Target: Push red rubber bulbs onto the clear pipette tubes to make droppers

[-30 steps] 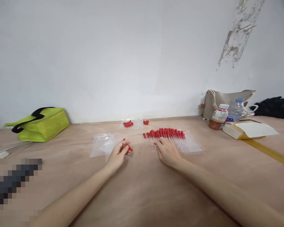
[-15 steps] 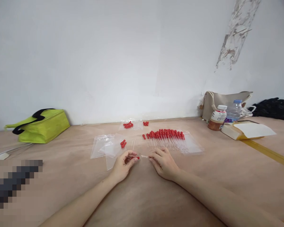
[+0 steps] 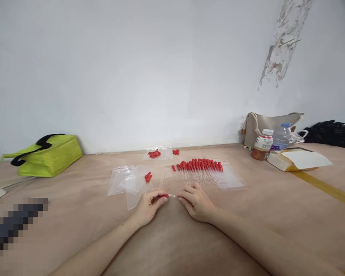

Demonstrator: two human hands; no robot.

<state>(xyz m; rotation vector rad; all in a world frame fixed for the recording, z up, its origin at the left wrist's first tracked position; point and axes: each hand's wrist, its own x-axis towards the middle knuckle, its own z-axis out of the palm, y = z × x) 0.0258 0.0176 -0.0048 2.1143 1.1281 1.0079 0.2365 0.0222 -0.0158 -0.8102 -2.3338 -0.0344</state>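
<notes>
My left hand (image 3: 150, 206) pinches a red rubber dropper bulb (image 3: 166, 195) by its body. A thin clear dropper tube (image 3: 173, 196) is pinched at its far end by my right hand (image 3: 196, 202), and its other end meets the bulb's mouth. How deep the tube sits in the bulb is too small to tell. Beyond my right hand lies a row of droppers (image 3: 199, 165) with red bulbs and clear stems. Two loose red bulbs (image 3: 148, 177) rest on clear plastic bags (image 3: 123, 180) past my left hand, beside a few bare tubes (image 3: 162, 179).
More red bulbs (image 3: 154, 153) lie near the wall. At the left stands a lime-green bag (image 3: 50, 157). On the right are a drink bottle (image 3: 262, 145), a clear bottle (image 3: 283, 137), a beige bag (image 3: 251, 132) and a box with paper (image 3: 286, 160).
My hands have come closer together. The gap between bulb and tube has closed, and the two now touch end to end.
</notes>
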